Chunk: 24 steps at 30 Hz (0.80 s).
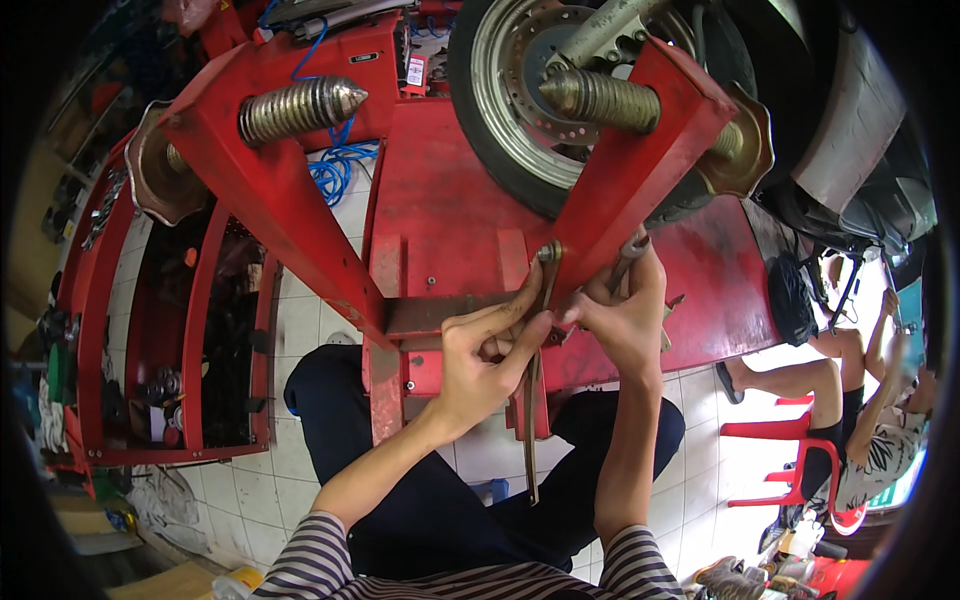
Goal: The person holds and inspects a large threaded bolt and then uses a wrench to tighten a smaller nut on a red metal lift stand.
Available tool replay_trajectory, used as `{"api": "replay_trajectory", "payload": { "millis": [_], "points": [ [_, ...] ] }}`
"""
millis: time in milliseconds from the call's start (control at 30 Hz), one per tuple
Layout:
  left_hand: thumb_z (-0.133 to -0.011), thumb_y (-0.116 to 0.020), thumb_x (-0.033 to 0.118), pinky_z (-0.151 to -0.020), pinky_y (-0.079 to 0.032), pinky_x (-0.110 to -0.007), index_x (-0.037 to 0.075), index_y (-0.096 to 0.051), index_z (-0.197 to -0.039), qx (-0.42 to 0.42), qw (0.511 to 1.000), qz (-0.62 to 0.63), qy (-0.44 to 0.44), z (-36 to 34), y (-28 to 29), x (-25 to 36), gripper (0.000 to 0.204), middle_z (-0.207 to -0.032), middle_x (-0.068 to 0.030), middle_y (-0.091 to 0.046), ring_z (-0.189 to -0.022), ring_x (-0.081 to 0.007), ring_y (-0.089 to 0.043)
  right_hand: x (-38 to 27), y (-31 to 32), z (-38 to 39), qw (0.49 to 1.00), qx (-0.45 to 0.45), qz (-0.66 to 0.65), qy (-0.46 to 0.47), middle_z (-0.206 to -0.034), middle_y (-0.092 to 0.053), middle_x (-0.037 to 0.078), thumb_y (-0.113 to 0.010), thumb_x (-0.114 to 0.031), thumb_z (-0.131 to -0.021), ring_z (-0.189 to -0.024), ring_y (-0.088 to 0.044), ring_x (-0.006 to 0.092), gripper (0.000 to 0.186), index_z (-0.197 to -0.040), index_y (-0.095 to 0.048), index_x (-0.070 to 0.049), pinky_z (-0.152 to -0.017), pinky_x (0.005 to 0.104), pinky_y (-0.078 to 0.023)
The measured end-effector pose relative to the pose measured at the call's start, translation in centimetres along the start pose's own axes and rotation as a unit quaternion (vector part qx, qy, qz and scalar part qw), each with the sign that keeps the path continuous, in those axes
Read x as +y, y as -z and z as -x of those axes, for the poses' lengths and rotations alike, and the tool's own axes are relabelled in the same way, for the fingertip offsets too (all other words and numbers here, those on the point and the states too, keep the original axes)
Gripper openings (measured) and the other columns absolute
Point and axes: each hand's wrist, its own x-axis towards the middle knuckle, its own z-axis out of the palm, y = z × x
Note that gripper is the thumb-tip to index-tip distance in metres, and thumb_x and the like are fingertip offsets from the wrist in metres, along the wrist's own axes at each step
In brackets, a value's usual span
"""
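Observation:
A red metal clamp frame (pixel 255 205) with two slanted posts stands in front of me. Near the foot of its right post (pixel 640 150), a bolt head (pixel 549 252) sticks out. My left hand (pixel 485 350) is closed around a long, thin, dull metal wrench (pixel 533 430). The upper end of this wrench reaches the bolt, and its lower end hangs between my knees. On the other side of the post, my right hand (pixel 630 310) is closed around a second, silvery wrench (pixel 630 252). Its far end is partly hidden by the fingers and the post.
Threaded spindles (pixel 295 108) jut inward from both posts. Beyond the red platform (pixel 440 180) rises a motorbike wheel (pixel 500 110) with a brake disc. A red shelf rack (pixel 190 330) stands left, near a coiled blue hose (pixel 340 172). Another person (pixel 830 385) sits at right beside a red stool (pixel 765 430).

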Motion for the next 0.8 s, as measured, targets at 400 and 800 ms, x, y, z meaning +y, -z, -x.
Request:
{"api": "replay_trajectory", "payload": {
  "millis": [400,800],
  "points": [
    [-0.097,-0.065,0.006,-0.038,-0.035,-0.02,-0.008,-0.055,-0.134,-0.005,0.997,0.067,0.043,-0.1,-0.5,0.6,0.041,-0.054,0.0009,-0.056,-0.041,-0.004,-0.051,8.1,8.2,0.9,0.947,0.017,0.3,-0.117,-0.06,-0.048,0.011,-0.057,-0.033,-0.102,-0.067,-0.053,0.0252,0.042,-0.085,-0.068,0.005,-0.065,0.0375,-0.043],
    [-0.097,-0.064,0.004,-0.038,-0.037,-0.021,-0.013,-0.055,-0.13,0.002,0.998,0.058,0.022,-0.1,-0.7,0.4,0.039,-0.05,0.0,-0.055,-0.038,-0.0063,-0.051,9.0,8.4,2.2,0.854,0.085,0.503,-0.105,-0.082,-0.071,0.015,-0.074,-0.021,-0.085,-0.091,-0.061,0.0336,0.024,-0.1,-0.07,-0.002,-0.077,0.0455,-0.048]
  ]
}}
